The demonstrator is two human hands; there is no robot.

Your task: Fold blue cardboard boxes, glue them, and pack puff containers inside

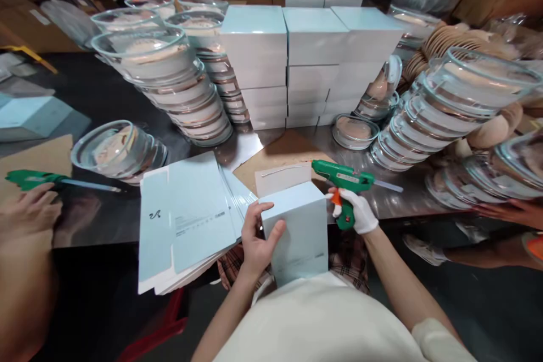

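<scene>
My left hand [259,243] grips the left side of a light blue box [299,235], with the thumb on the near face and the fingers over the top edge. A white flap [282,180] stands out from the box's far side, with a thin line of glue along it. In a white glove, my right hand [358,212] is wrapped round the handle of a green hot glue gun [343,176], a finger at its orange trigger. The nozzle is close to the flap's right end, and a glue stick juts from the rear.
Flat blue box blanks [190,220] are piled at left. Closed boxes [314,68] stand stacked behind. Tall stacks of glass dishes [165,76] flank them, with more glass dishes [441,107] at right. A co-worker's hand [31,209] holds another glue gun at far left; another person's hand [513,212] shows at right.
</scene>
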